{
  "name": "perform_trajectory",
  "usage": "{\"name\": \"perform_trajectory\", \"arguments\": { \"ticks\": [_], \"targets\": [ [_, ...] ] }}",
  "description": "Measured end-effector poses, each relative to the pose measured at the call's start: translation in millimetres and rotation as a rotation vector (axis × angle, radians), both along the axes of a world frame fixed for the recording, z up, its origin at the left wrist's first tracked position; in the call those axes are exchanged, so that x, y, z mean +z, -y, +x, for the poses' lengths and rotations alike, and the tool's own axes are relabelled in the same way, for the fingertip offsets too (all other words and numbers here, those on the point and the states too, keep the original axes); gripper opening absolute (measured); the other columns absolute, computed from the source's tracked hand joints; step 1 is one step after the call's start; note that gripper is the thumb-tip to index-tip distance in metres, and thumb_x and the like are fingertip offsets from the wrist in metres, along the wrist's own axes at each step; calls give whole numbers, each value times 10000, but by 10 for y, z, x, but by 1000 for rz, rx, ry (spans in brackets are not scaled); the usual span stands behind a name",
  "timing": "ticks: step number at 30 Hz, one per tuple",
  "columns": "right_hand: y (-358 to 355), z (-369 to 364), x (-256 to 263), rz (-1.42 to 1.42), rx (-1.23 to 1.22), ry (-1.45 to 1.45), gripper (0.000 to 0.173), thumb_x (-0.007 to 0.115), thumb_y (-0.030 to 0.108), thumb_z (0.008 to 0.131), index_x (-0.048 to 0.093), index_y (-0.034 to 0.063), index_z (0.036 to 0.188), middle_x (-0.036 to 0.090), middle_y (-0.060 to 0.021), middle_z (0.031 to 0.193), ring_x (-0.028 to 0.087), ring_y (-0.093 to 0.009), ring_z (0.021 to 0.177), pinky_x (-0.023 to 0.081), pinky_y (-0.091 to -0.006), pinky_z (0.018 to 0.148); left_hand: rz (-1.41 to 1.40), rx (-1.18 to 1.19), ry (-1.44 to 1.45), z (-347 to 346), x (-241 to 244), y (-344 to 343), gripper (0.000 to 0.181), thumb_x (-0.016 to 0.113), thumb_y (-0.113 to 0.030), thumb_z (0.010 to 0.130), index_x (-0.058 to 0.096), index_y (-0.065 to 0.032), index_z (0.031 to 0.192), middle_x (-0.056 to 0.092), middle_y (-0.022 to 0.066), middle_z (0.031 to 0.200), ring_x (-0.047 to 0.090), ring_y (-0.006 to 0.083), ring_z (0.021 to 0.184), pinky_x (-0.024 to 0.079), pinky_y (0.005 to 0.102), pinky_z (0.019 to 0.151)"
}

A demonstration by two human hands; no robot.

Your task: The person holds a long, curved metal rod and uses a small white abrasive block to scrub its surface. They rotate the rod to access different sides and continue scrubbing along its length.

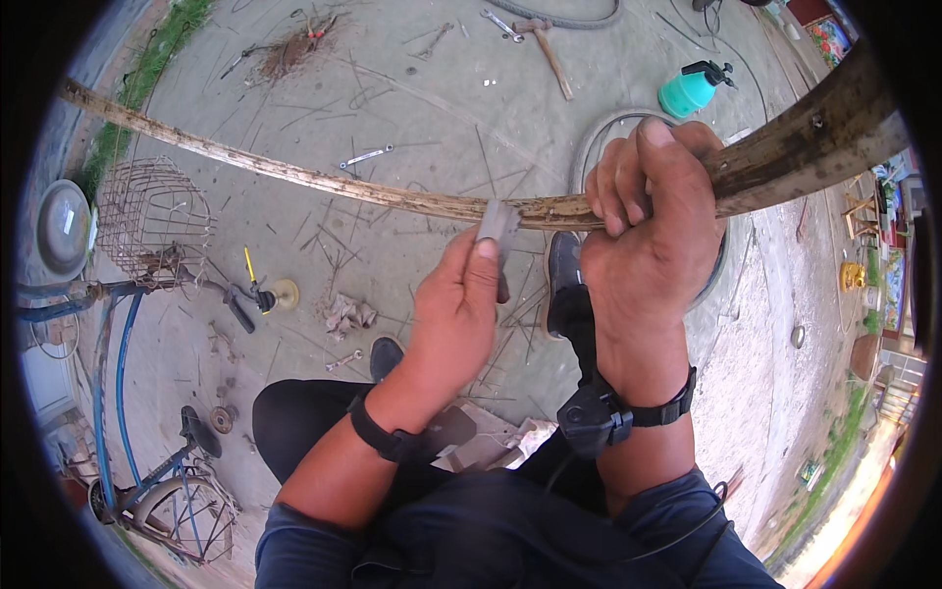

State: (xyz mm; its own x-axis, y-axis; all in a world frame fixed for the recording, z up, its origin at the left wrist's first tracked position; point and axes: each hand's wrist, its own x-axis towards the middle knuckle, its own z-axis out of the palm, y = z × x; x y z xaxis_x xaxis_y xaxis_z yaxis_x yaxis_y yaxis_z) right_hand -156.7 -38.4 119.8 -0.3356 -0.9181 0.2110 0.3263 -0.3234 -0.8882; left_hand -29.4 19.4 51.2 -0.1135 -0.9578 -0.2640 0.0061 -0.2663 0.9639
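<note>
A rusty, dirt-stained metal wheel rim [324,177] with holes along it curves across the view above the concrete floor. My right hand [647,199] is closed around the rim, thumb on top. Between the thumb and fingers of my left hand [460,302] is a flat greyish piece [497,221], blurred, which lies against the rim just left of my right hand. Whether it is a scraper or an abrasive pad cannot be told. Both wrists wear black straps, and a black box hangs from the right one. Loose spokes [331,254] are scattered on the floor below.
A hammer [553,62], a combination wrench [503,26] and a double-ended wrench [366,157] lie beyond the rim. A teal pump sprayer [684,97] stands at right beside a tyre [589,147]. At left are a blue bicycle frame [121,383], wire basket [151,217] and metal basin [63,228].
</note>
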Motion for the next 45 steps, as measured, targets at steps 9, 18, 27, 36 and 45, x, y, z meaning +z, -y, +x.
{"name": "perform_trajectory", "arguments": {
  "ticks": [9,18,27,36,45],
  "targets": [
    [-25,-5,9,-17,14,10,193,644,90,934,514,43,800,459,28,647,377,-41,544,278,-228,489,1,6,58,57,-112,-21,409,414,-347,1082,534,-52,1339,557,-8,745,442,30,572,368,201,508],
    [-49,-31,14,-16,46,-16,191,659,98,934,524,41,810,461,33,653,393,-39,578,297,-227,513,4,-20,67,77,-88,-6,417,420,-359,1080,537,-53,1337,554,-8,741,440,32,562,368,201,501],
    [-34,-80,-37,-32,48,-78,177,659,94,933,535,31,825,471,34,671,391,-35,605,309,-230,536,42,-22,-36,6,-15,-31,423,408,-368,1082,530,-63,1347,551,-7,741,423,32,534,350,202,476],
    [-41,-46,-25,-22,46,-6,182,660,105,935,527,31,835,465,25,659,392,-41,551,297,-232,487,1,-28,-94,-53,70,-71,411,396,-364,1085,535,-65,1329,553,-5,748,426,29,539,350,199,477],
    [-27,-38,-28,-16,43,-20,198,663,111,935,521,35,821,460,22,653,396,-46,540,299,-228,481,5,-21,-114,-69,78,-90,409,398,-366,1084,536,-65,1325,552,-6,761,426,26,545,351,198,485]
  ]
}}
